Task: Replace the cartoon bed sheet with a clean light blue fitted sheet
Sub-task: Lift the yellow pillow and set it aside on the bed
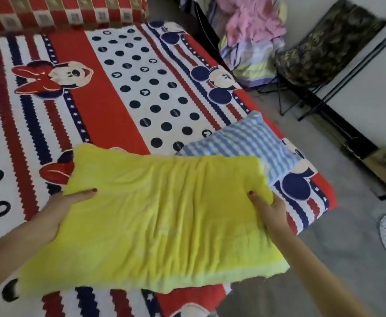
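Nothing of the swap itself looks done yet — the cartoon sheet (109, 92) is spread flat over the whole bed, smooth right out to the near corner, with no edge lifted that you can see. You are holding a yellow pillow (160, 218) by its two short ends just above the near side of the bed. Your left hand (57, 213) cups the left end with the thumb laid over the top; your right hand (267, 209) grips the right end, fingers curled into the cloth. Both are closed on the pillow, not free.

Just beyond it a blue striped pillow (240, 143) lies on the sheet near the right edge, its near end tucked under the yellow one. At the head a red checked roll (63, 10) rests across the bed. All three sit on the sheet you mean to pull — so, judging by this, you are at the clearing stage.

No light blue fitted sheet is in view. A heap of bedding (253, 37) sits on the floor side past the bed, beside a folding chair (324, 49), but its cloth is pink and pastel striped, and I cannot tell whether the clean sheet is among it.

Left to do: move the pillows and the roll off, strip the cartoon sheet, then fetch and fit the blue one over all four corners.
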